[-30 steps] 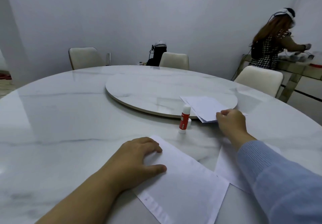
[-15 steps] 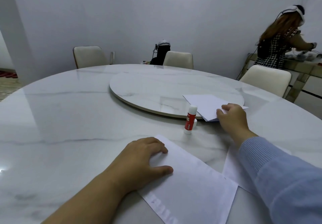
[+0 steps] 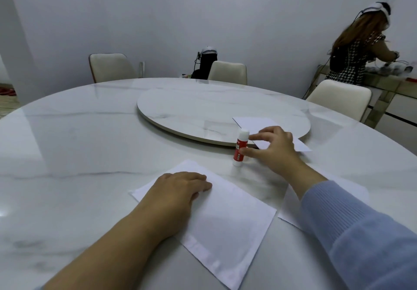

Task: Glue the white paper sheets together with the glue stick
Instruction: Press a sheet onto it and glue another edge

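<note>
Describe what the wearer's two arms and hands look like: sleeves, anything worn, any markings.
The left hand and its forearm are bare: no sleeve, watch or ring shows. The right hand is bare too, with no ring or glove visible, but that arm wears a light blue ribbed knit sleeve whose cuff ends just short of the wrist. No markings or cables show on either arm.

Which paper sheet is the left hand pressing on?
The near sheet under the left hand; another lies under the right sleeve, more sit on the turntable.
</note>
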A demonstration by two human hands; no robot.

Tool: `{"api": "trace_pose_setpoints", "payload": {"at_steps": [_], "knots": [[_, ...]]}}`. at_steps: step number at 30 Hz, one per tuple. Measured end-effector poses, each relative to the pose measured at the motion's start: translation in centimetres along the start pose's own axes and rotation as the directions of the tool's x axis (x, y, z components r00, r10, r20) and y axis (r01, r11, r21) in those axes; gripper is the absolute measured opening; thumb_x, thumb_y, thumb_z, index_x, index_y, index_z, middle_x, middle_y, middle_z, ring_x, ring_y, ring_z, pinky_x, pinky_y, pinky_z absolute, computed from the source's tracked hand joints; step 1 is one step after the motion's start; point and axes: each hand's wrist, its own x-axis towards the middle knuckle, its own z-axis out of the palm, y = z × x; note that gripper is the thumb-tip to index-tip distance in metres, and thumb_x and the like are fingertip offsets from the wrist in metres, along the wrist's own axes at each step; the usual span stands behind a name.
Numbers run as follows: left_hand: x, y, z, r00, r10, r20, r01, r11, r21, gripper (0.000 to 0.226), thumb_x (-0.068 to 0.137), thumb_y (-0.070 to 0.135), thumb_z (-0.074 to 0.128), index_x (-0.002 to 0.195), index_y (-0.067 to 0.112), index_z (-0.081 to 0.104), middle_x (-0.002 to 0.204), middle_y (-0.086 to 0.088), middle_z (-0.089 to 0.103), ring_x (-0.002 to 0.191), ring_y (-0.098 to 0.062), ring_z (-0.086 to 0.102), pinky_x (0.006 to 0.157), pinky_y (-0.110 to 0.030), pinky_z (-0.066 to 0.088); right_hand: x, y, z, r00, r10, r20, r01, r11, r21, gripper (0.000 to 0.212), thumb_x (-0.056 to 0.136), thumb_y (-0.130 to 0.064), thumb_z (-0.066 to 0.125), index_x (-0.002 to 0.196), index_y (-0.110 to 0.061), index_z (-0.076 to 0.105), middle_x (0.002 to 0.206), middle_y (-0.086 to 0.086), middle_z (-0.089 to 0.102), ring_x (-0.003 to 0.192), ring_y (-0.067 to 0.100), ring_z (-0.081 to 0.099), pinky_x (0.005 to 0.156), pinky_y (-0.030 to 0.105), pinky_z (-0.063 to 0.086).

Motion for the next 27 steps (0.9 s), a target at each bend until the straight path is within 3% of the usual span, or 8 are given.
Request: {"api": "trace_pose_setpoints", "payload": {"at_steps": [5,7,10,13,18,20,23,27], "knots": [[-0.2,0.9,-0.8,0.997,-0.043,0.057,0.050,0.991,-0.126,0.033,0.094,0.039,0.043,0.124,0.035,0.055,0.139,0.023,0.046,0.127,0.001,0.040,0.097,-0.013,0.028,-0.2,-0.9,1.4,0.999,0.018,-0.048,-0.017,1.000,0.013,0.030,0.070,-0.040,0.078,0.095,-0.023,0.074,0.104,-0.008,0.046,0.119,0.019,0.033,0.089,0.022,0.023],[-0.2,1.2,-0.7,0.993,-0.042,0.114,0.053,0.995,-0.090,0.039,0.093,0.044,0.044,0.131,0.038,0.048,0.149,0.021,0.034,0.137,-0.001,0.028,0.108,-0.019,0.020,-0.7,-1.3,1.4,0.998,-0.011,-0.055,0.015,0.998,0.068,0.022,0.073,-0.036,0.076,0.091,-0.023,0.072,0.104,-0.007,0.051,0.116,0.018,0.034,0.085,0.022,0.023],[0.0,1.2,-0.5,0.985,-0.058,0.165,0.045,0.996,0.080,0.041,0.098,0.038,0.032,0.138,0.046,0.034,0.159,0.012,0.009,0.146,-0.008,-0.001,0.119,-0.032,-0.002,-1.7,-2.6,0.4,0.997,-0.017,-0.076,0.035,0.970,0.242,0.014,0.077,-0.028,0.072,0.087,-0.023,0.065,0.098,-0.004,0.060,0.103,0.016,0.048,0.075,0.025,0.035],[0.6,1.6,-1.0,0.955,-0.107,0.278,0.080,0.991,0.107,0.045,0.099,0.031,0.028,0.140,0.047,0.026,0.160,0.009,0.006,0.147,-0.012,-0.002,0.119,-0.040,-0.004,-2.9,-4.3,-1.2,1.000,-0.021,0.002,0.018,0.893,0.450,0.015,0.079,-0.020,0.070,0.091,-0.013,0.062,0.085,0.004,0.068,0.076,0.015,0.058,0.059,0.022,0.041],[2.0,2.2,0.2,0.946,-0.195,0.261,0.147,0.970,0.192,0.059,0.096,0.050,0.019,0.150,0.030,0.004,0.160,0.006,-0.007,0.146,-0.013,-0.012,0.119,-0.043,-0.004,-5.0,-4.8,-0.6,0.999,-0.018,-0.041,0.035,0.876,0.481,0.007,0.080,-0.028,0.071,0.082,-0.022,0.068,0.075,0.015,0.064,0.066,0.016,0.051,0.060,0.028,0.041],[1.9,2.2,0.8,0.932,-0.189,0.309,0.128,0.970,0.209,0.062,0.096,0.050,0.017,0.150,0.027,-0.003,0.160,0.006,-0.011,0.146,-0.011,-0.012,0.119,-0.042,-0.006,-5.4,-4.7,0.3,0.998,0.044,-0.036,-0.019,0.859,0.511,0.008,0.081,-0.027,0.070,0.082,-0.019,0.068,0.067,0.000,0.064,0.063,0.015,0.050,0.062,0.029,0.041],[1.6,1.9,0.7,0.939,-0.163,0.301,0.106,0.974,0.199,0.064,0.096,0.049,0.018,0.150,0.023,-0.004,0.159,0.008,-0.010,0.146,-0.008,-0.011,0.119,-0.038,-0.005,-5.3,-4.4,1.4,0.999,0.046,0.007,-0.043,0.863,0.503,0.010,0.084,-0.021,0.066,0.090,-0.013,0.064,0.059,-0.013,0.058,0.054,0.011,0.049,0.054,0.021,0.041],[1.7,1.9,0.9,0.937,-0.171,0.305,0.113,0.974,0.198,0.062,0.097,0.046,0.016,0.150,0.022,-0.005,0.159,0.008,-0.012,0.145,-0.007,-0.011,0.119,-0.038,-0.006,-5.5,-4.6,2.3,0.997,-0.021,0.070,-0.014,0.885,0.466,0.011,0.084,-0.011,0.059,0.093,-0.006,0.056,0.074,-0.001,0.068,0.055,0.001,0.054,0.046,0.008,0.041]]}}
